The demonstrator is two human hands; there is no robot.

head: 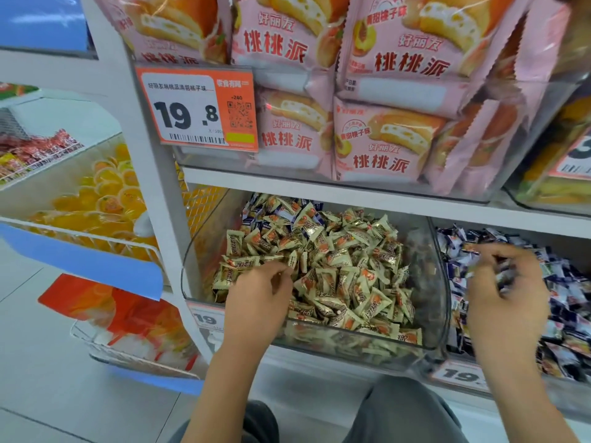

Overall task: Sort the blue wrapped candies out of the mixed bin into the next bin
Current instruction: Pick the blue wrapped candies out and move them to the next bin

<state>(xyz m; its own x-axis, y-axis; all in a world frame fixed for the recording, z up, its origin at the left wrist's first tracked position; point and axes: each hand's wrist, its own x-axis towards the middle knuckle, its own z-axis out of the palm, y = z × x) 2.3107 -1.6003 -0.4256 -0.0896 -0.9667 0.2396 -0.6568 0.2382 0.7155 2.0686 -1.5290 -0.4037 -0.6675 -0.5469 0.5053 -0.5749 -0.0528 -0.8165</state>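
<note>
Our right hand (505, 282) held blue candies (502, 276) over the next bin (563, 314); our left hand (259, 292), fingers curled and apparently empty, searched the mixed bin (438, 282). Next we should drop them.

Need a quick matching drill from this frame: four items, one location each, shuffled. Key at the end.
Items:
1. left hand
2. right hand
3. pink pie packs
4. blue wrapped candies left to sort

Places:
A. shelf above the candy bins
B. over the right-hand bin of blue candies
C. back of the mixed bin
D. front left of the mixed bin, on cream candies

Pairs: 1-D, 2-B, 3-A, 4-C
</note>
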